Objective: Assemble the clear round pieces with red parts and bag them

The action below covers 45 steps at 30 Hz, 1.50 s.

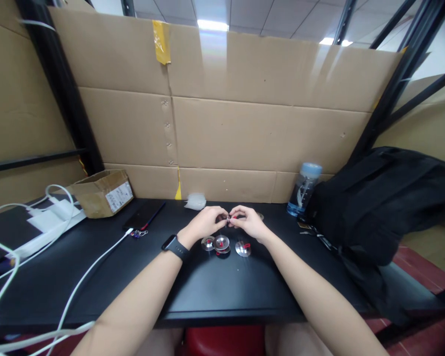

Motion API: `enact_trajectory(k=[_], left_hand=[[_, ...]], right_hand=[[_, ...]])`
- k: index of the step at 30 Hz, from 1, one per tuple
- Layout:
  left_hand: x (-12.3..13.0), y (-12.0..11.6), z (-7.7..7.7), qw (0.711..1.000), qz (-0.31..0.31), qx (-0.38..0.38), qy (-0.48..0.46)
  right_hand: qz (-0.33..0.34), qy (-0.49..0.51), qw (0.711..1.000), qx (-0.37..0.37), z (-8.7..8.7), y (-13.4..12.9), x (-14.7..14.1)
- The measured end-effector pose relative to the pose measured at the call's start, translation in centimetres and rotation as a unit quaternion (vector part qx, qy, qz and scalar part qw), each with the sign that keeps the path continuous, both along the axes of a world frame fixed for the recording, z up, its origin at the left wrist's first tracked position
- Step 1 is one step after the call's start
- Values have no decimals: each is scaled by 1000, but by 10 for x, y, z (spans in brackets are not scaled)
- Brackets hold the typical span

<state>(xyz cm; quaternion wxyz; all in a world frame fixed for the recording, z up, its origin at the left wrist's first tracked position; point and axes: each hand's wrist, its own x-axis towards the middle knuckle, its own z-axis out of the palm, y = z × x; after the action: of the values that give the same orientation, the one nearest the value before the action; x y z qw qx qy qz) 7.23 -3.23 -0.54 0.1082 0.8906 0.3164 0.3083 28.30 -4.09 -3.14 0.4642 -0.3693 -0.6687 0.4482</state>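
Note:
My left hand (210,221), with a black watch on the wrist, and my right hand (246,221) meet above the black table. Their fingertips pinch a small metal disc (228,220) with a bit of red at it, held on edge between them. Nearer to me, several shiny metal discs with red loops lie on the table: a small one (207,243) at the left, a stacked group (221,242) in the middle, and a single disc (243,248) at the right. Another disc (260,216) shows partly behind my right hand.
The black table (222,291) carries a phone (144,215), a cardboard box (103,194), a white power strip (55,230) with cables, and a clear plastic bundle (196,201). A water bottle (304,190) and black backpack (381,202) stand right. Cardboard (222,133) walls the back.

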Motion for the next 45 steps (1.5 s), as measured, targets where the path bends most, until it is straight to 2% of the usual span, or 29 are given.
enact_trajectory(k=[5, 9, 16, 18, 21, 25, 28, 33, 39, 42, 45], left_hand=[[6, 0, -3, 1000, 21, 15, -17], [7, 1, -6, 998, 32, 18, -48], [3, 0, -1, 1000, 3, 4, -26], [-6, 5, 2, 1000, 13, -13, -1], [-26, 18, 3, 997, 73, -11, 21], [-55, 38, -2, 985, 165, 35, 27], [-67, 46, -8, 980, 194, 27, 44], [-69, 49, -14, 981, 179, 7, 77], [-69, 50, -17, 980, 181, -8, 80], [-68, 49, -17, 981, 176, -8, 81], [-64, 46, -15, 981, 170, 1, 93]], right_hand=[[9, 27, 1000, -6, 0, -2, -3], [21, 38, 999, 17, 0, -4, -3], [40, 1, 999, 32, 6, -4, 1], [14, -27, 999, 41, 6, 2, 10], [-76, -100, 989, 84, 6, 13, 32], [-183, -255, 941, 126, 5, 26, 69], [-215, -321, 916, 110, 3, 31, 91], [-207, -355, 910, 64, -4, 35, 102], [-185, -379, 904, 65, -9, 36, 101], [-178, -395, 897, 91, -5, 33, 98], [-163, -387, 899, 123, 8, 23, 86]])
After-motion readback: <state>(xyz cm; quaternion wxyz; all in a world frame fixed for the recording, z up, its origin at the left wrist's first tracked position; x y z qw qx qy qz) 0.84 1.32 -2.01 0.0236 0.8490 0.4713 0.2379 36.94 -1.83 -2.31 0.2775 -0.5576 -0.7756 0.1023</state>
